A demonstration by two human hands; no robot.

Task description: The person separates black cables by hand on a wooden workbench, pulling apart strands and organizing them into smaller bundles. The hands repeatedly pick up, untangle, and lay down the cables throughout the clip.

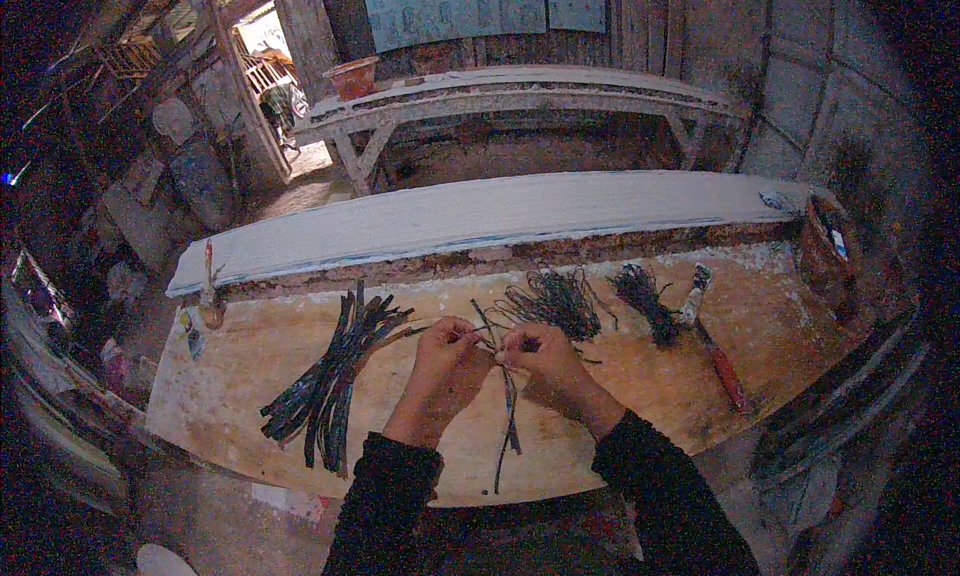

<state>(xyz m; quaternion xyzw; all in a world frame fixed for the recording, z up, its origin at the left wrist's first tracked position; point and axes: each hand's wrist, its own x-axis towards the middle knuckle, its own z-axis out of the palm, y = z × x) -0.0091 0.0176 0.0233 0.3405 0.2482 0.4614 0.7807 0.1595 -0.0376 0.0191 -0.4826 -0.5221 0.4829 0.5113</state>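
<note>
Above the middle of a wooden board (420,466), my left hand (452,361) and my right hand (545,361) meet, fingers pinched together. Between them they grip thin dark strips (509,411), whose loose ends hang down toward me and stick up past the fingertips. A bundle of flat dark strips (330,386) lies left of my left hand, and one thin strand runs from near it toward my fingers. Beyond my right hand sits a pile of looped dark cord (560,301). Farther right is a smaller tied bunch of dark cord (648,306).
A hammer with a red handle (722,369) lies at the right. A brush-like tool with a red tip (210,286) is at the far left. Behind the board runs a long white-coated slab (480,216). A brown container (828,241) stands at the right end; a white bench (540,91) lies beyond.
</note>
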